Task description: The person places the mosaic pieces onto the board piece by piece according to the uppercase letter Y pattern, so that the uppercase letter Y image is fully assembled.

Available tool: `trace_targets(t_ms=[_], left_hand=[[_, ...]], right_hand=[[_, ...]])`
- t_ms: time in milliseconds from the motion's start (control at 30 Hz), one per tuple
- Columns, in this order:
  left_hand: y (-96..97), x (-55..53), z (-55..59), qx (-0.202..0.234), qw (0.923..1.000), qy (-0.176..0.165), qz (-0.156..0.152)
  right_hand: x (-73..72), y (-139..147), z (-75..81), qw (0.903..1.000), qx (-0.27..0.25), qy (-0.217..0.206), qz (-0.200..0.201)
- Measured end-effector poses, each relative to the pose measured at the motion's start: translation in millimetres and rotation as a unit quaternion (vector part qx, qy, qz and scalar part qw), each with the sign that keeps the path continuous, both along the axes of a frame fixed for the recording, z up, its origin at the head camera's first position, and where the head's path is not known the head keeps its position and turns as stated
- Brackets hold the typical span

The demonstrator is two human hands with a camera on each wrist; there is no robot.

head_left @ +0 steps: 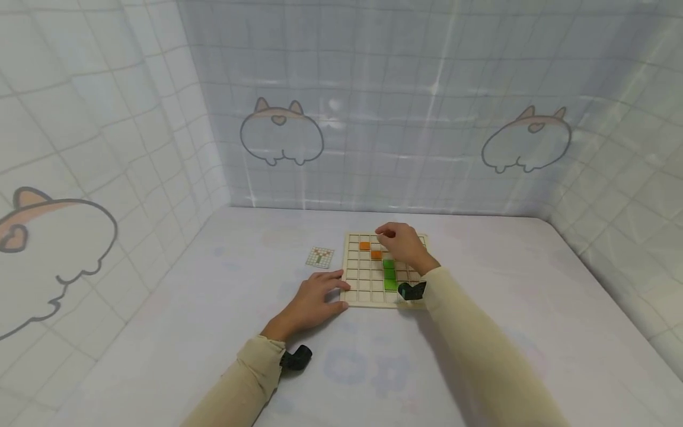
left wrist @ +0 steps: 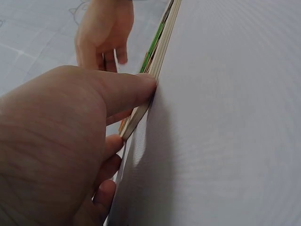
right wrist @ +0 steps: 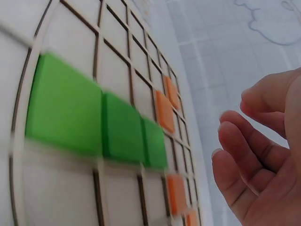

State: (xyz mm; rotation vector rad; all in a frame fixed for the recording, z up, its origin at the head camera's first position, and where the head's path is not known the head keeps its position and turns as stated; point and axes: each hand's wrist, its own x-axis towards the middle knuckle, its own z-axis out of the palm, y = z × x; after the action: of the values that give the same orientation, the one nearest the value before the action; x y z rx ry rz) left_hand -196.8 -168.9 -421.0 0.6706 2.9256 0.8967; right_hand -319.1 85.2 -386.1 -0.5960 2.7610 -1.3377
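A pale wooden grid board [head_left: 364,296] lies on the table. Three green tiles [right wrist: 124,125] form a straight line of neighbouring squares on it. Orange tiles [right wrist: 164,110] sit in squares beyond them, two on each side in the right wrist view; my right hand covers some of these in the head view. My left hand [head_left: 316,299] rests at the board's near left corner, thumb [left wrist: 136,87] against the near edge and fingers at the left side. Above the board's far part hovers my right hand [head_left: 402,242], fingers loosely bent, thumb apart from them, nothing between.
Left of the board lies a small card [head_left: 320,257] printed with a grid and a Y-shaped orange and green pattern. A white cloth covers the table [head_left: 267,231]. Grid-patterned curtains [head_left: 400,118] stand at the back and both sides. Dark wrist devices [head_left: 297,358] are worn on both arms.
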Motion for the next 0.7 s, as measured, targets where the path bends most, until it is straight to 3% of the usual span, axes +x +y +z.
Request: trace_targets(t_ms=[300, 500, 700], left_hand=[[-5.9, 0.3, 0.5, 0.002, 0.9999, -0.001, 0.012], [-10.6, -1.1, 0.7, 0.007, 0.9999, -0.008, 0.011], [-20.0, -3.7, 4.3, 0.027, 0.9989, -0.036, 0.014]], right_hand=[[11.0, 44, 9.4, 0.9993, 0.025, -0.004, -0.026], [21.7, 67, 14.7, 0.9976, 0.047, -0.028, -0.042], [31.2, 89, 11.1, 0.9952, 0.065, -0.054, -0.049]])
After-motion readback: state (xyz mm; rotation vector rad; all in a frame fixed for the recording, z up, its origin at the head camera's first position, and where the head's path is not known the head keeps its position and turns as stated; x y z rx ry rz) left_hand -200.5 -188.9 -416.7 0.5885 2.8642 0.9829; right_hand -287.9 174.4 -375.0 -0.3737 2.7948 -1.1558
